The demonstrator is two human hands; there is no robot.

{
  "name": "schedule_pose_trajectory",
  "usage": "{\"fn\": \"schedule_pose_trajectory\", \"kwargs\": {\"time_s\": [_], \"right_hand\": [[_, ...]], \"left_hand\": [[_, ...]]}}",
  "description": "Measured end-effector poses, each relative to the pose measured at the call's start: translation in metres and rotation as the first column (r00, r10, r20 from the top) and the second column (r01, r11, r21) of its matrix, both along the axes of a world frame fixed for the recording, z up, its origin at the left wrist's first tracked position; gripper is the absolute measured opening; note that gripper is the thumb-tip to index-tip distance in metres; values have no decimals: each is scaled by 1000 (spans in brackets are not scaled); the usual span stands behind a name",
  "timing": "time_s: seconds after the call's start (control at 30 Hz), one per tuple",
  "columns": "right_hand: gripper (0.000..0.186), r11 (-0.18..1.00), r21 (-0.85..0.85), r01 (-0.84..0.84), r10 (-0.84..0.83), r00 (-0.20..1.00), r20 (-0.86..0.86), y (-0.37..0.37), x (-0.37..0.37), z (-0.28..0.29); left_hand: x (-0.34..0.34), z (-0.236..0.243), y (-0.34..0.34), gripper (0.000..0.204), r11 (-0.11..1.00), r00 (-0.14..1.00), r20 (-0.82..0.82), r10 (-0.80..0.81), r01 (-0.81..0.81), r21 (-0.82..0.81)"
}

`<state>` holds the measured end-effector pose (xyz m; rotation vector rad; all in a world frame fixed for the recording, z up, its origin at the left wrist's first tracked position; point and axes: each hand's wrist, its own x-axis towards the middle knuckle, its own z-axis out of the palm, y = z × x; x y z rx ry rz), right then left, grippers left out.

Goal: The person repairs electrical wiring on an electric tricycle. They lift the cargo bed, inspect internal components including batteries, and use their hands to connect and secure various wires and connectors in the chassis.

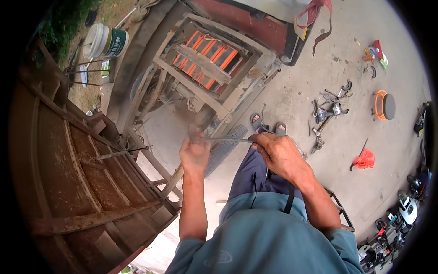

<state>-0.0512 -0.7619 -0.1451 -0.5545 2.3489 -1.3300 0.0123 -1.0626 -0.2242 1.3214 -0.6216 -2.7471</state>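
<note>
Occupying the left side, a rusty brown ribbed metal cargo bed [86, 164] is tilted in view. Beside it, a worn grey-brown metal vehicle frame [191, 86] is set at the top centre. Within the frame, an orange-and-black striped rectangular pack [216, 52] is housed, crossed by a worn flat bar [203, 64]. Below the frame, a black treaded rubber tyre [221, 150] is partly seen. On the pale grey concrete floor [292, 96], a round stool with black seat and orange legs [388, 106] is placed at the right. A white cylindrical bucket with a dark green label [106, 42] is noted at the upper left. A crumpled red plastic bag [365, 159] is listed near the stool. The right hand [278, 153] is held over the thigh, its fingers closed firmly on a thin dark flexible strip [228, 139]. The left hand [195, 153] is turned palm up; its fingers are blurred, and whether the strip is gripped by them cannot be determined. The strip is stretched between both hands, seen across the tyre.
</note>
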Motion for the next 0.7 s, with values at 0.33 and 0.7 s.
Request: {"fn": "schedule_pose_trajectory", "kwargs": {"time_s": [0.33,0.7], "right_hand": [[21,976,12,-216,190,881,433,-6,-87,-35],[17,868,0,-497,486,848,211,-88,-183,-67]], "left_hand": [[-21,-31,35,22,987,997,-61,-37,27,-157],[-39,-62,-31,29,835,883,-171,437,-469,-286]]}}
